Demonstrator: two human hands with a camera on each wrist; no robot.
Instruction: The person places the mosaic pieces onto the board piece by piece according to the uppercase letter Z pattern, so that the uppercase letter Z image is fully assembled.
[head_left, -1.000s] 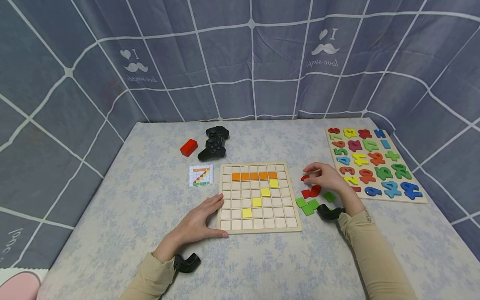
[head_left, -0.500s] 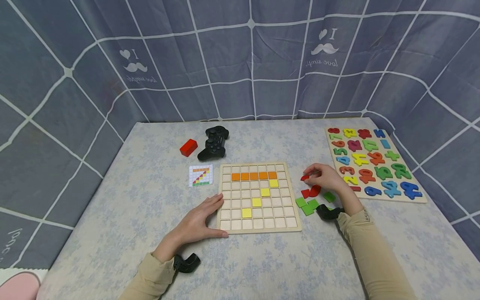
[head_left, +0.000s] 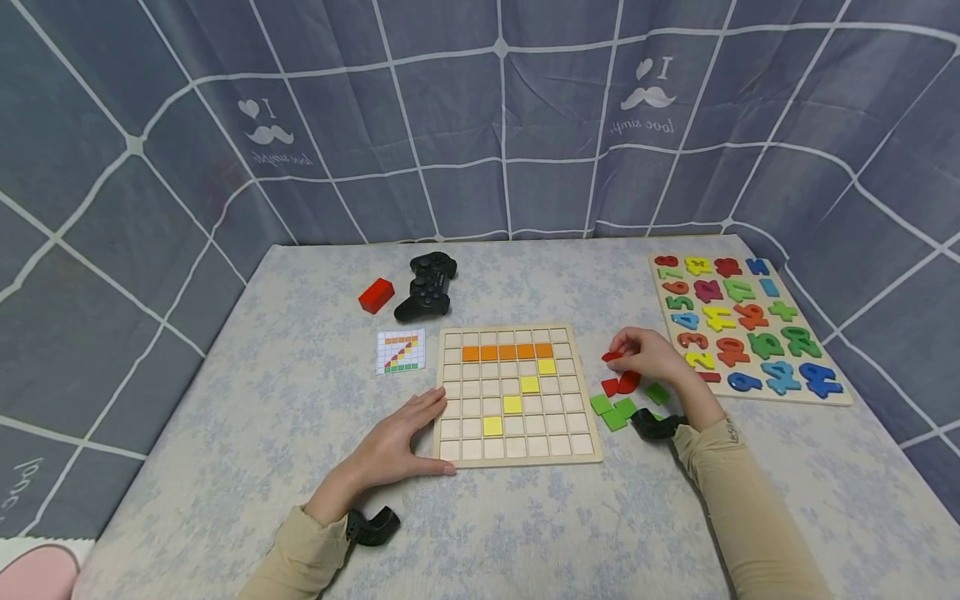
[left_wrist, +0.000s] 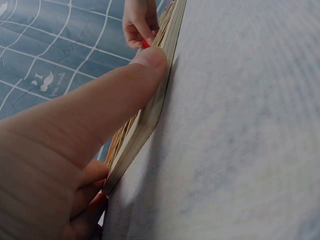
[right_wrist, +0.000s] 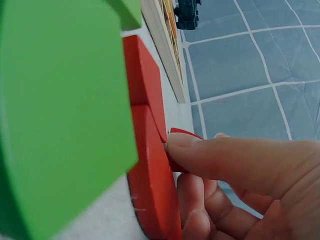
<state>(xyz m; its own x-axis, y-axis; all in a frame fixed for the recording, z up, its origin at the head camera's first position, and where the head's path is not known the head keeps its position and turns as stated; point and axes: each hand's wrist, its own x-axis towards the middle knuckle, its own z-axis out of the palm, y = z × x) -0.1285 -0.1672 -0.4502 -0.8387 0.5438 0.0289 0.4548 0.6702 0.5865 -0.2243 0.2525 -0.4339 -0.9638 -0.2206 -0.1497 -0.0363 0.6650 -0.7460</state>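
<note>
My left hand [head_left: 397, 437] rests against the near left corner of a wooden grid board [head_left: 555, 459], fingers along its left side and thumb on its front edge. Orange square tiles [head_left: 508, 352] form a row on the board, with several yellow square tiles [head_left: 512, 405] running diagonally below. Right of the board, my right hand [head_left: 651, 354] pinches a small red tile [right_wrist: 181, 134] between thumb and fingers; part of it is hidden by the thumb. More red tiles [right_wrist: 155, 170], one with a curved edge, lie beside the fingertips. Green square tiles [head_left: 615, 418] lie nearer to me.
A pattern card [head_left: 401, 351] lies left of the board. Behind it are a red block [head_left: 376, 295] and a black game controller [head_left: 427, 287]. At the right stands a letter-and-number puzzle board [head_left: 750, 333]. A patterned curtain [head_left: 465, 125] surrounds the table.
My right fingers have drawn together on the small red tile, which sits slightly more tilted and further right than before. The left hand and grid board keep their places.
</note>
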